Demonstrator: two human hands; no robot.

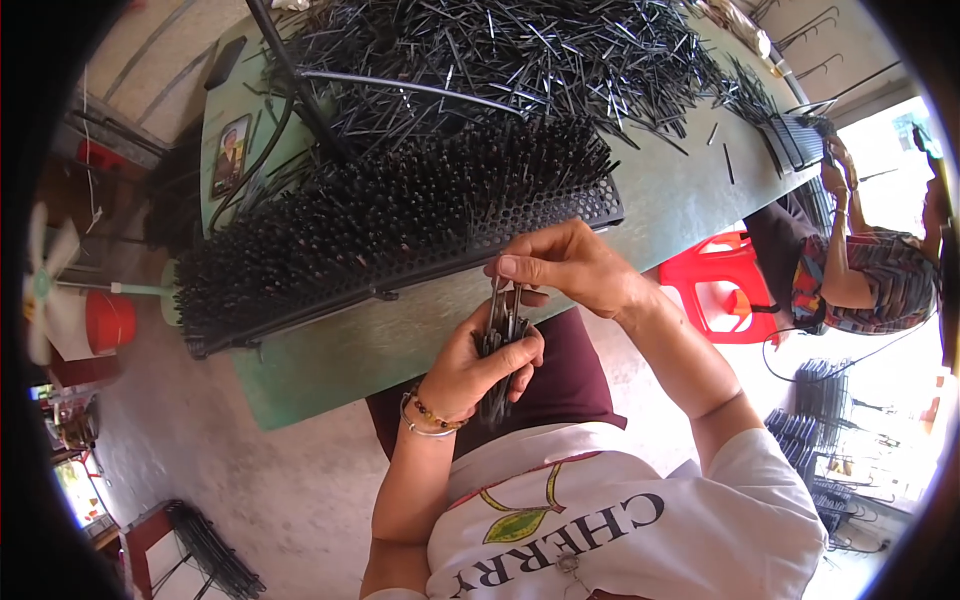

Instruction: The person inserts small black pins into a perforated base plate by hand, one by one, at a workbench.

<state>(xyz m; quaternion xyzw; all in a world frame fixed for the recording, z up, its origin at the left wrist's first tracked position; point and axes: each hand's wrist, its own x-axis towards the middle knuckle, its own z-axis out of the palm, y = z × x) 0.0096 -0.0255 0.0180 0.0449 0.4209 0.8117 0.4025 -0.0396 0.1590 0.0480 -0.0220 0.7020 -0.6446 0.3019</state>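
My left hand [468, 372] is closed round a bundle of thin dark strips [496, 400], held upright in front of my lap. Above it, the thumb and fingers of my right hand [585, 272] pinch the top of one or more strips; how many I cannot tell. Just beyond both hands lies a long black perforated rack [545, 222] along the table's near edge. Most of it bristles with upright black strips [330, 220]. Rows of round holes show at its right end, nearest my right hand.
Loose black strips [500, 60] lie in a large heap on the green table [690, 195]. A dark metal pole [290, 75] rises at the left, near a phone [230, 155]. Rightward are a red stool [725, 290] and another person [870, 275]. A fan [48, 275] stands left.
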